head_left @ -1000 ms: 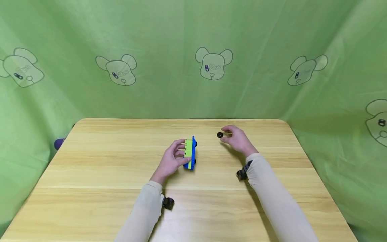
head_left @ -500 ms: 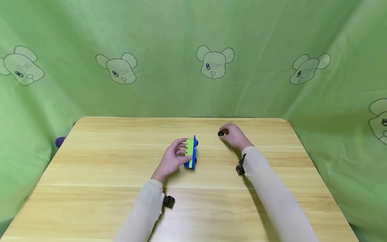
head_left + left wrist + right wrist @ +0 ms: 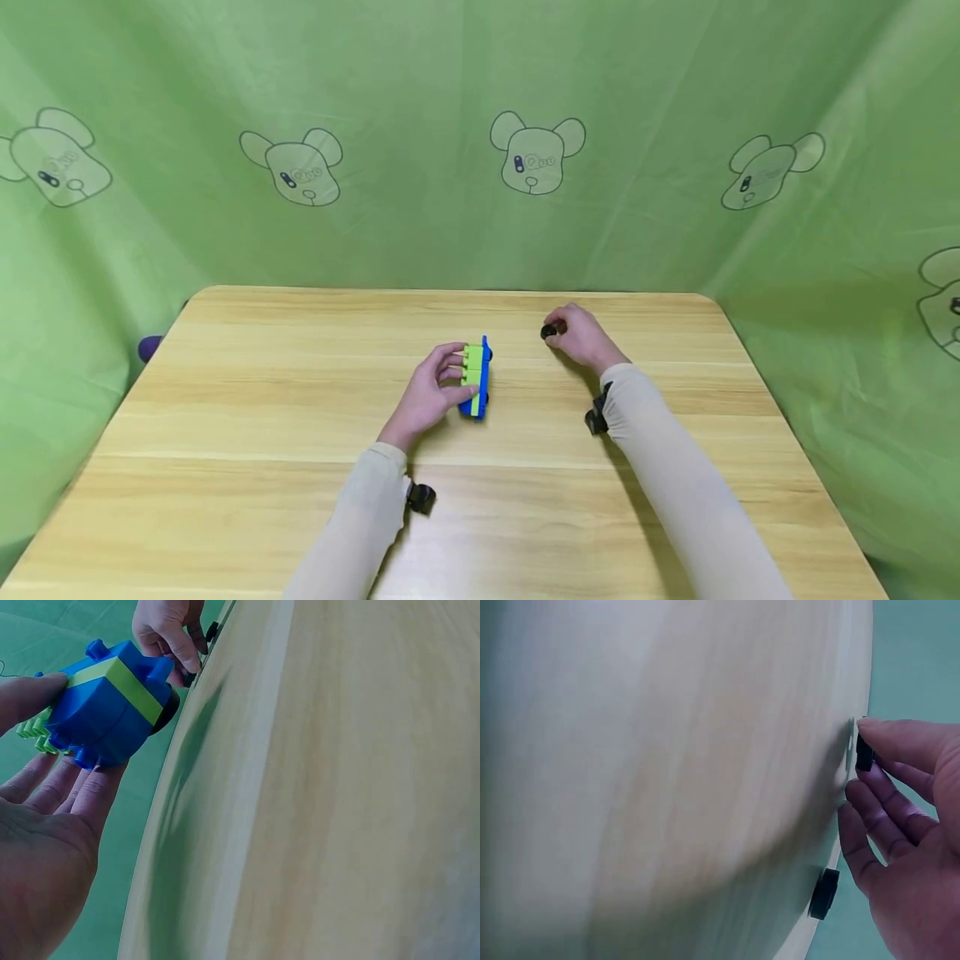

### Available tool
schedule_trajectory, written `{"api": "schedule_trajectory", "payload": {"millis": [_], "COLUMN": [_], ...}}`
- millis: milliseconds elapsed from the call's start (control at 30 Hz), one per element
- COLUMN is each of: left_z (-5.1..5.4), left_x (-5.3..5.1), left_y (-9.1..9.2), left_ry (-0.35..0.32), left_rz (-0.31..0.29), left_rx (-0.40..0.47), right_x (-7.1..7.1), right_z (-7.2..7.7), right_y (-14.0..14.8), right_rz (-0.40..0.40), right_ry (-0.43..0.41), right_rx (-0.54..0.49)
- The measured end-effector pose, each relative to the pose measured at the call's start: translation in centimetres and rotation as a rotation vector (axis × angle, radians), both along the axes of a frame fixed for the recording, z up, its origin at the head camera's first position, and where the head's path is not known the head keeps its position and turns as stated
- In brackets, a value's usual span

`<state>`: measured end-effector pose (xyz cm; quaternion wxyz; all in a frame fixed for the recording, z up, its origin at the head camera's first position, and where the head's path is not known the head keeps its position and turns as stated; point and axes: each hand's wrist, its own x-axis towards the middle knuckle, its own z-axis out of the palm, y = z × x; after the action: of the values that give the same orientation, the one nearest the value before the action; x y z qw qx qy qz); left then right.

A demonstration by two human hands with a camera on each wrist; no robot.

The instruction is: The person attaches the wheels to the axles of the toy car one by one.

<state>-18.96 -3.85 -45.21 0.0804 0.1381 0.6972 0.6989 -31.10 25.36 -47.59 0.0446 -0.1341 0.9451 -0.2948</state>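
Basically gripping the car (image 3: 472, 368) in the left hand (image 3: 423, 400), half curled, with thumb on one side and fingers on the other; holding it tipped on its side above the middle of the table (image 3: 262, 400), studs toward the palm, mounted wheels (image 3: 166, 714) facing right; pinching a loose wheel (image 3: 865, 750) between thumb and forefinger of the right hand (image 3: 585, 340), other fingers loosely bent around nothing; cannot tell whether touching the table with it; holding car and loose wheel well apart, the latter farther back and right; also seeing a second wheel (image 3: 824, 894) on the table, just beside the right fingers in the right wrist view; wearing pale sleeves (image 3: 356, 517), black cameras (image 3: 422, 498) at both wrists; backed by a green curtain (image 3: 412, 233) printed with animal heads (image 3: 534, 162).
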Motion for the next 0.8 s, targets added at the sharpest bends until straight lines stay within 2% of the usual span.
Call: {"api": "schedule_trajectory", "payload": {"millis": [267,500,800], "left_z": [-0.4,0.0,-0.1], "left_x": [-0.2,-0.2,-0.4], "left_y": [-0.3,-0.4,-0.4], "left_ry": [-0.025,-0.037,-0.033], "left_rz": [-0.003,0.005,0.011], "left_rx": [-0.006,-0.011,-0.001], "right_x": [1.0,2.1,3.3], "right_z": [0.3,1.1,1.7], "right_y": [0.1,0.0,0.1], "right_rz": [0.003,0.004,0.011], "right_ry": [0.014,0.022,0.046], "right_rx": [-0.026,-0.056,-0.112]}}
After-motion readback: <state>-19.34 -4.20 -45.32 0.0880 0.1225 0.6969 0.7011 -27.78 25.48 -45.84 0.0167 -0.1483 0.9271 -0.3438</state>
